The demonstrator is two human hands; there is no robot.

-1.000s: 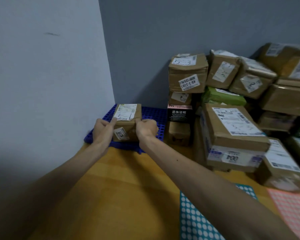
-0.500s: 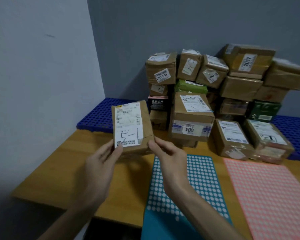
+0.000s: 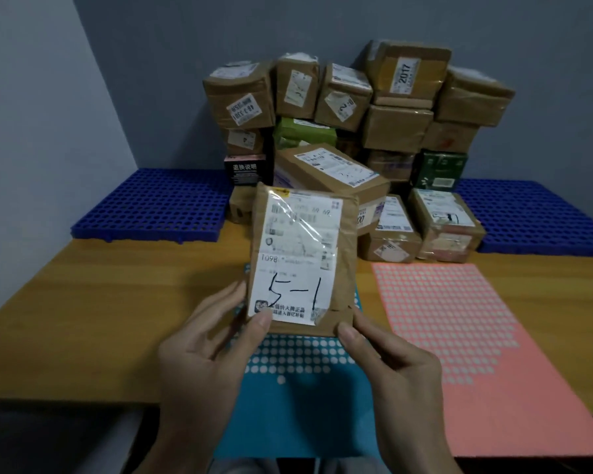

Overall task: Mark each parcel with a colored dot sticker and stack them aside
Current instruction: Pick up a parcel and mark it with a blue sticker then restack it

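Gripping one parcel (image 3: 302,265): left hand (image 3: 206,354), right hand (image 3: 387,364); two sticker sheets (image 3: 459,336) below.

Lifts small brown taped cardboard parcel (image 3: 302,254) off blue perforated plastic mat (image 3: 151,206), draws it close, upright above both thumbs, left hand (image 3: 202,364) and right hand (image 3: 391,364) pinching lower corners.

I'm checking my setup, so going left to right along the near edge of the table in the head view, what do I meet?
Left hand → parcel marked 5-1, pinched by both hands → right hand → pink sticker sheet. The teal sticker sheet lies under hands and parcel, so it is left out.
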